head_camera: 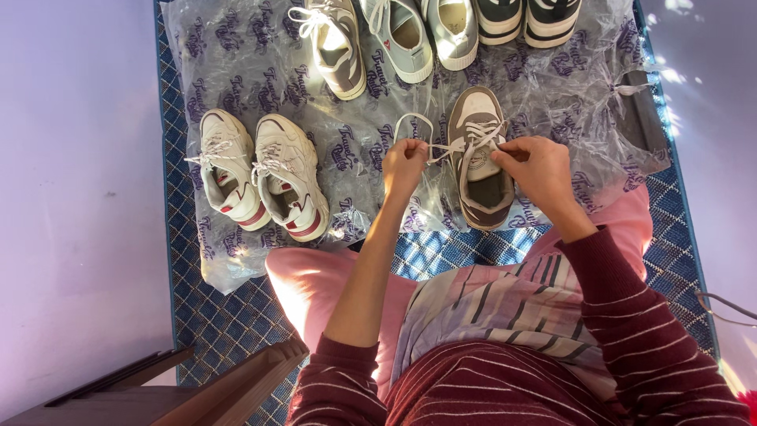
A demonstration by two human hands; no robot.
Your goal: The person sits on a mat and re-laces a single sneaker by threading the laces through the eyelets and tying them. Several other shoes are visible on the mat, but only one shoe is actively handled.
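A grey-brown sneaker [481,162] with white laces lies on a clear printed plastic sheet [260,71] in front of me. My left hand [404,167] pinches a loop of its white lace [415,126], pulled out to the left of the shoe. My right hand [538,170] grips the other lace end at the shoe's right side, over the tongue. Both hands sit level with the shoe's opening.
A pair of white sneakers with red trim [260,177] lies to the left. Several more shoes [394,35] line the top of the sheet. Under it is a blue patterned mat [229,315]. A wooden piece [197,386] sits at lower left.
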